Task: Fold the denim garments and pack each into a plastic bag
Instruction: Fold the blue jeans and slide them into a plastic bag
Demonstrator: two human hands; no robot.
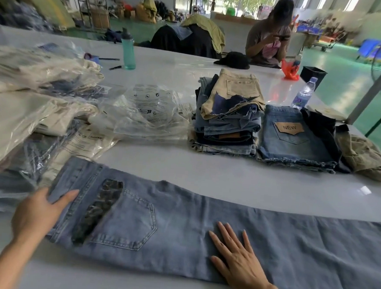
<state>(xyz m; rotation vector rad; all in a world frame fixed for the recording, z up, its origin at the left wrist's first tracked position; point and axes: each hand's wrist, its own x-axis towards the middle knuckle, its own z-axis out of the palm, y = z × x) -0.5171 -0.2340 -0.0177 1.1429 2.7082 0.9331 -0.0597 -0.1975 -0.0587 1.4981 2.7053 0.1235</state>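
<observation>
Item: light-blue jeans (200,232), lying flat across the near edge of the white worktop (205,171). My left hand (38,214) gripped their waistband end, thumb on top; my right hand (237,261) lay flat, fingers spread, on the leg. Beyond the jeans: a folded denim stack (228,124); to its left, plastic bags (151,111).

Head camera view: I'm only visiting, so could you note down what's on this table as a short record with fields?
Surface: glossy white table
Garment being worked: light blue denim jeans lying flat along the near edge, back pocket up
Left hand: at the waistband end, thumb on top of the denim
Right hand: flat on the leg, fingers spread
Waiting: tall pile of folded denim, tan shorts on top
Beside the pile: blue denim shorts with a tan NEW patch
Bags: clear printed plastic bags
Drinks: teal water bottle
</observation>
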